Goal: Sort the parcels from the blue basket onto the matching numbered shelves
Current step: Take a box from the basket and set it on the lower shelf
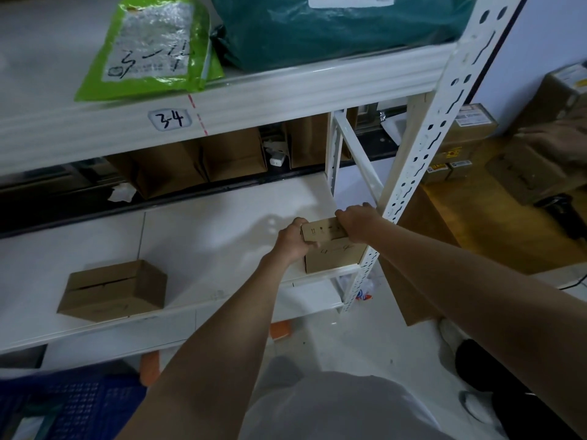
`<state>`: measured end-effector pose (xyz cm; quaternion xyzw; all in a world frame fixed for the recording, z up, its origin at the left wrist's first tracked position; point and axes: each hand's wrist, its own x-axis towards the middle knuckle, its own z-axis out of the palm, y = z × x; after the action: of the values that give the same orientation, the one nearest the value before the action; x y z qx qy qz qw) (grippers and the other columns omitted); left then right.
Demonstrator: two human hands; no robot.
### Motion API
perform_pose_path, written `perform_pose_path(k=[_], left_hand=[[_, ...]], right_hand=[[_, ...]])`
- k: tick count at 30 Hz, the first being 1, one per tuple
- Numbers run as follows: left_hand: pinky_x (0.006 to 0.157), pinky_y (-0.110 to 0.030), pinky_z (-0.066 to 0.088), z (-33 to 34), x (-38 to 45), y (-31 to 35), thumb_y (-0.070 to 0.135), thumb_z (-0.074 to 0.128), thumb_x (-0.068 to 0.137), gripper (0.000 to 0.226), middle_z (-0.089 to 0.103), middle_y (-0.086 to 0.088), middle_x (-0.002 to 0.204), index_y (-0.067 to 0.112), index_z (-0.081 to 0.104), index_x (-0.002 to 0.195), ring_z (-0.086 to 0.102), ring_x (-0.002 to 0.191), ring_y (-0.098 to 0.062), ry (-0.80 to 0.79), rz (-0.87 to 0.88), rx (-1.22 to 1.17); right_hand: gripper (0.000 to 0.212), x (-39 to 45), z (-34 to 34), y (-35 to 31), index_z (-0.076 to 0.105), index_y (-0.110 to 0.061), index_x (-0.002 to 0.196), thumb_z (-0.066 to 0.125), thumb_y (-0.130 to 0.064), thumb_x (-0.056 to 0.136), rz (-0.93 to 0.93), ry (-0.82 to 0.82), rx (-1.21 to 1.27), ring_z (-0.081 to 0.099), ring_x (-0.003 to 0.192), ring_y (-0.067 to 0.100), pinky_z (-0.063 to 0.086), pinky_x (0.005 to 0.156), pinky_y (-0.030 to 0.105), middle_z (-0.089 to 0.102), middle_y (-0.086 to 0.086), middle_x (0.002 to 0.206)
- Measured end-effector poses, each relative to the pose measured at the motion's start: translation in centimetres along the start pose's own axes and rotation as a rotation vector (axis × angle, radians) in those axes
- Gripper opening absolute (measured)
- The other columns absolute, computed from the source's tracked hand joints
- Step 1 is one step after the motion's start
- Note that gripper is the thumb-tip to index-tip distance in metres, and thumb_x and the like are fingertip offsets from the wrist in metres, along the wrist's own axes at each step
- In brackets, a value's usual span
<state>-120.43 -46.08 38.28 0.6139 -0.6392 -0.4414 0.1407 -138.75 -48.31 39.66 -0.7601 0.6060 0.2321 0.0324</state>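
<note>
A small brown cardboard parcel (pixel 333 254) with a handwritten number on its front stands at the right end of the lower white shelf (pixel 206 242), close to the front edge. My left hand (pixel 292 239) grips its left top edge and my right hand (pixel 355 223) grips its right top edge. A second brown parcel (pixel 114 290) lies further left on the same shelf. The blue basket (pixel 73 404) shows at the bottom left corner.
The upper shelf beam carries a label "3-4" (pixel 170 119); on it lie a green bubble mailer (pixel 152 46) and a dark green bag (pixel 333 30). A white perforated shelf post (pixel 422 147) stands right beside the held parcel. Cardboard boxes (pixel 476 144) are stacked at right.
</note>
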Motion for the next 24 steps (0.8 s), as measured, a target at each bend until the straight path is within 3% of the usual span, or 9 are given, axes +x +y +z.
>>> perform_pose_path(k=[6, 11, 15, 20, 24], left_hand=[[0.084, -0.020, 0.039, -0.2, -0.1, 0.0, 0.016, 0.077, 0.085, 0.051, 0.055, 0.001, 0.106, 0.013, 0.053, 0.130, 0.052, 0.099, -0.015, 0.013, -0.017, 0.015], [0.086, -0.020, 0.040, 0.0, -0.5, -0.2, 0.016, 0.076, 0.085, 0.057, 0.055, 0.001, 0.108, 0.015, 0.050, 0.135, 0.053, 0.103, -0.017, 0.007, -0.035, -0.005], [0.089, -0.021, 0.041, 0.0, -0.5, -0.1, 0.018, 0.077, 0.085, 0.066, 0.054, -0.001, 0.113, 0.017, 0.043, 0.142, 0.052, 0.108, -0.018, 0.002, -0.048, -0.012], [0.088, -0.023, 0.040, -0.2, -0.5, -0.1, 0.022, 0.077, 0.086, 0.076, 0.055, -0.007, 0.125, 0.020, 0.035, 0.149, 0.052, 0.113, -0.019, -0.060, -0.067, -0.002], [0.096, -0.027, 0.038, -1.6, -1.2, -0.4, 0.046, 0.061, 0.095, 0.076, 0.044, -0.010, 0.150, 0.021, 0.023, 0.157, 0.046, 0.135, -0.027, -0.071, -0.062, 0.083]], right_hand=[[0.035, -0.5, -0.4, 0.1, 0.048, -0.008, 0.127, 0.057, -0.007, 0.094, -0.023, -0.020, 0.093, 0.062, 0.109, 0.031, 0.047, 0.083, 0.039, 0.058, 0.014, 0.121], [0.034, -0.3, -0.2, -0.1, 0.046, -0.008, 0.127, 0.054, -0.006, 0.094, -0.031, -0.027, 0.096, 0.059, 0.114, 0.033, 0.035, 0.109, 0.046, 0.060, 0.015, 0.121], [0.050, 0.2, 0.1, -0.2, 0.042, -0.011, 0.134, 0.061, -0.007, 0.088, -0.015, -0.062, 0.097, 0.056, 0.117, 0.033, 0.024, 0.116, 0.053, 0.058, 0.014, 0.120], [0.078, 0.3, -0.3, -1.0, 0.034, -0.015, 0.144, 0.076, -0.037, 0.082, -0.051, -0.114, 0.132, 0.051, 0.127, 0.032, 0.017, 0.119, 0.056, 0.055, 0.012, 0.131], [0.094, 0.0, -1.5, -1.5, 0.022, -0.016, 0.154, 0.057, -0.070, 0.085, -0.055, -0.119, 0.268, 0.040, 0.139, 0.032, 0.010, 0.121, 0.056, 0.047, 0.013, 0.145]])
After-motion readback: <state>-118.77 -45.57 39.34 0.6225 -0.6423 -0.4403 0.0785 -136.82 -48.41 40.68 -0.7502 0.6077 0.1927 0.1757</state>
